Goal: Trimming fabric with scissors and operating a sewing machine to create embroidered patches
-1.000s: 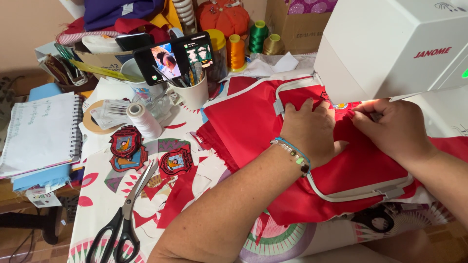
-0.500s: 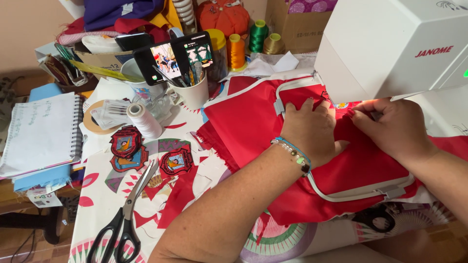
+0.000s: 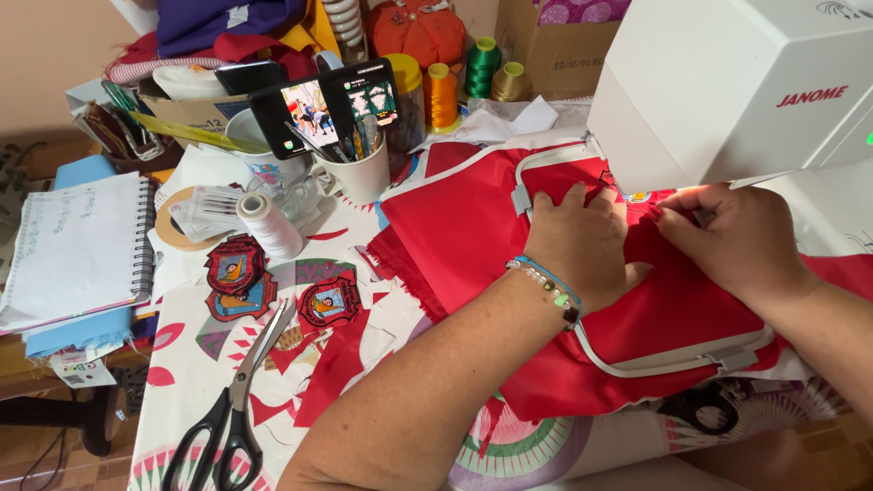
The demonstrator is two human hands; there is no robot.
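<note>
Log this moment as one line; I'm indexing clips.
left hand: flat on red fabric | right hand: pinching fabric under embroidery machine | hoop: around fabric

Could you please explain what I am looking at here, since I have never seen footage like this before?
The picture comes from a camera worn on a person's head, looking down at their own two bare hands. The left hand, with a beaded bracelet on its wrist, presses flat on red fabric stretched in a white embroidery hoop. The right hand pinches the fabric with its fingers right under the white sewing machine. On the patterned tablecloth to the left lie black-handled scissors, three embroidered patches, a white thread spool and a spiral notebook. Behind them a white cup props two phones, with coloured thread cones nearby.
</note>
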